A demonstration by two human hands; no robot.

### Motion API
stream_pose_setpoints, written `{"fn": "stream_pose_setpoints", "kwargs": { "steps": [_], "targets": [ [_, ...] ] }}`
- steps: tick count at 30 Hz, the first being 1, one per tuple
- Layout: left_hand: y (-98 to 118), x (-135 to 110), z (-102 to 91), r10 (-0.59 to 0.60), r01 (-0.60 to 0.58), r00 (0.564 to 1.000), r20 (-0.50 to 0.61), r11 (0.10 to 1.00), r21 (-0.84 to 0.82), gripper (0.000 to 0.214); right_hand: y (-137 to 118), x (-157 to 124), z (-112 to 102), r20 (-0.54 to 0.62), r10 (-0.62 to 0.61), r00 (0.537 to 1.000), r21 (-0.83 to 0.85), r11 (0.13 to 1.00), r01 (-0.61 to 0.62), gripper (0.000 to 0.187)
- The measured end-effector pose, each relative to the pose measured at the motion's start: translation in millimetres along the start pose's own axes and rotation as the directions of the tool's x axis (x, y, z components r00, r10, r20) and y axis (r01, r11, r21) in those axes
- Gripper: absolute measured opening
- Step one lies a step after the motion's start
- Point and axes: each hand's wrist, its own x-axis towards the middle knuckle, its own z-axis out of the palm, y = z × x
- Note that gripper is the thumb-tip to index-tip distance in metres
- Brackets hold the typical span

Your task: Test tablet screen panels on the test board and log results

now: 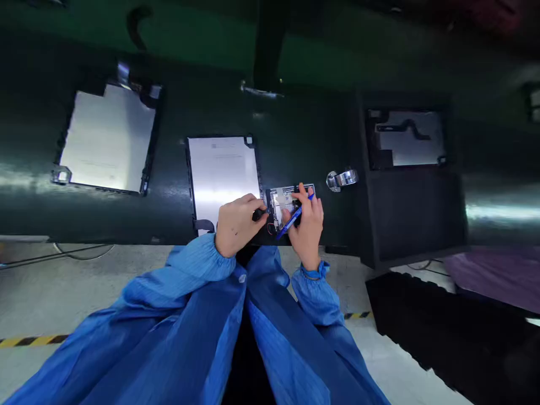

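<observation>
In the head view, a device body with a silver plate [223, 169] lies flat on the dark bench. Against its right side is a narrower section with exposed circuitry [278, 198] and a thin red wire at its lower left. My left hand [238, 224] is closed at the seam between the two, pinching a small black piece [258, 214] whose kind I cannot make out. Over the circuitry rests my right hand [309, 225], fingertips touching it. A blue pen-like tool [295, 216] slants through the fingers of that hand.
To the right lie a shiny metal tape roll or ring [341, 179] and a black tray [415, 211] holding another silver-plated unit [411, 143]. A similar unit [107, 138] lies at the left. The bench's front edge runs just below my hands.
</observation>
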Motion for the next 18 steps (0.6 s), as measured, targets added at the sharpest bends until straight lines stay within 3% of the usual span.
{"fn": "stream_pose_setpoints", "kwargs": {
  "steps": [12, 18],
  "targets": [
    [1, 1, 0.8, 0.009, -0.009, 1.0, -0.008, 1.0, -0.004, 0.004, -18, 11, 9, -0.136, 0.09, 0.987, 0.039, 0.996, -0.086, 0.041],
    [-4, -1, 4.9, 0.009, -0.013, 0.999, -0.047, 0.995, -0.1, 0.006, -14, 10, 6, -0.204, 0.081, 0.976, 0.215, 0.976, -0.037, 0.035]
  ]
}}
